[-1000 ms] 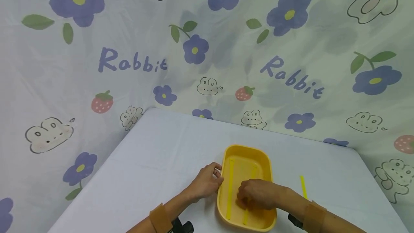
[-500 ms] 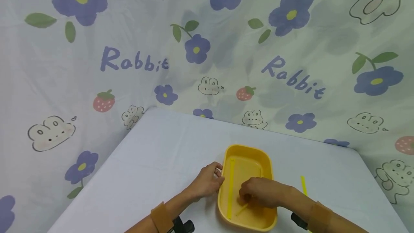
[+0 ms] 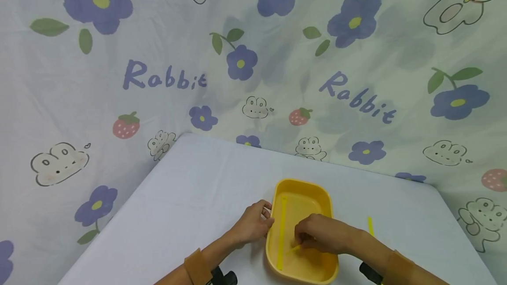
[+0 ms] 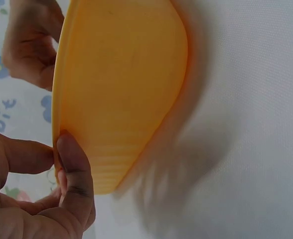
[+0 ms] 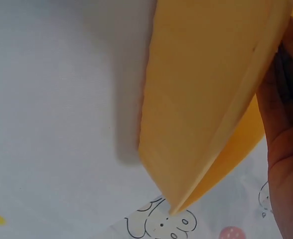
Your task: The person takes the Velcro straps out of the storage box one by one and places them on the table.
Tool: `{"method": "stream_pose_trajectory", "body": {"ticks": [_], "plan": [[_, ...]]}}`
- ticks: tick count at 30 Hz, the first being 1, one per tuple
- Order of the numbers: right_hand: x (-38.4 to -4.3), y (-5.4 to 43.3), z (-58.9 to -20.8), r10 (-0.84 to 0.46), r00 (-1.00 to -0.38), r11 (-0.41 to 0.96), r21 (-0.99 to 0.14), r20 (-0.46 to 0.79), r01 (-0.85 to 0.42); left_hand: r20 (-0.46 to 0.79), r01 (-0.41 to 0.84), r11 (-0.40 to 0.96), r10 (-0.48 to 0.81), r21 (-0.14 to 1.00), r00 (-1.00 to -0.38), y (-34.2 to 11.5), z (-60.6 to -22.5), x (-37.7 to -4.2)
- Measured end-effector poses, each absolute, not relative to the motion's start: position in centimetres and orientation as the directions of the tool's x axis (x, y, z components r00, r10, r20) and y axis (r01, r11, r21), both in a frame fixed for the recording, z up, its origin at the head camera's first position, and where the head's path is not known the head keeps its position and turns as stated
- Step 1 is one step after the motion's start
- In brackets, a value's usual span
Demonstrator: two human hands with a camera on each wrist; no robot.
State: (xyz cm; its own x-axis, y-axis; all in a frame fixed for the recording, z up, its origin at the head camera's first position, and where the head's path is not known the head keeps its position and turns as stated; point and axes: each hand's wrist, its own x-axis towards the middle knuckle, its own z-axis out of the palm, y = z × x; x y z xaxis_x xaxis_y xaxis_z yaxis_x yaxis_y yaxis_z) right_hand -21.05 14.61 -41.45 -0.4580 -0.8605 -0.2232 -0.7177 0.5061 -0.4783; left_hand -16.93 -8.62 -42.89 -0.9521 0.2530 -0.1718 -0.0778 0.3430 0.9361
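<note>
A yellow rectangular tray (image 3: 303, 202) stands on the white-covered table. My left hand (image 3: 252, 222) is at its left side; in the left wrist view, thumb and finger pinch the tray's rim (image 4: 57, 104). Inside the tray, my right hand (image 3: 324, 235) has its fingers curled low over the floor. From under those fingers pokes the end of a thin bright yellow strip (image 3: 294, 249), pinched there; the rest of it is hidden by the hand. Another yellow strip (image 3: 282, 234) lies lengthwise along the tray's left side. The right wrist view shows the tray's outer wall (image 5: 206, 89), with the fingertips hidden behind it.
To the right of the tray, a further yellow strip (image 3: 370, 226) lies on the tablecloth (image 3: 222, 170), partly covered by the right forearm. A curtain (image 3: 277, 69) printed with flowers and rabbits hangs behind and to the left of the table.
The strip under my right hand has swung from lying lengthwise to a slant, and less of it shows now. My right hand has shifted slightly; the left hand keeps its grip on the rim.
</note>
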Motion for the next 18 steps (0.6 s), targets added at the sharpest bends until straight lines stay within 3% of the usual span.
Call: {"method": "stream_pose_trajectory", "body": {"ticks": [9,14,18], "plan": [[-20.9,15.4,-40.9,-0.861,-0.508,0.416,-0.621,-0.032,-0.665,-0.166,-0.071,0.344,0.256,0.936,-0.952,-8.6,-43.0,-17.1],[-20.8,15.9,-40.7,-0.794,-0.605,0.398,-0.705,0.055,-0.587,-0.158,-0.062,0.342,0.259,0.938,-0.953,-8.7,-43.0,-17.1],[-20.6,16.0,-40.6,-0.686,-0.726,0.448,-0.761,0.044,-0.469,-0.161,-0.064,0.346,0.261,0.936,-0.952,-8.7,-43.0,-17.1]]}}
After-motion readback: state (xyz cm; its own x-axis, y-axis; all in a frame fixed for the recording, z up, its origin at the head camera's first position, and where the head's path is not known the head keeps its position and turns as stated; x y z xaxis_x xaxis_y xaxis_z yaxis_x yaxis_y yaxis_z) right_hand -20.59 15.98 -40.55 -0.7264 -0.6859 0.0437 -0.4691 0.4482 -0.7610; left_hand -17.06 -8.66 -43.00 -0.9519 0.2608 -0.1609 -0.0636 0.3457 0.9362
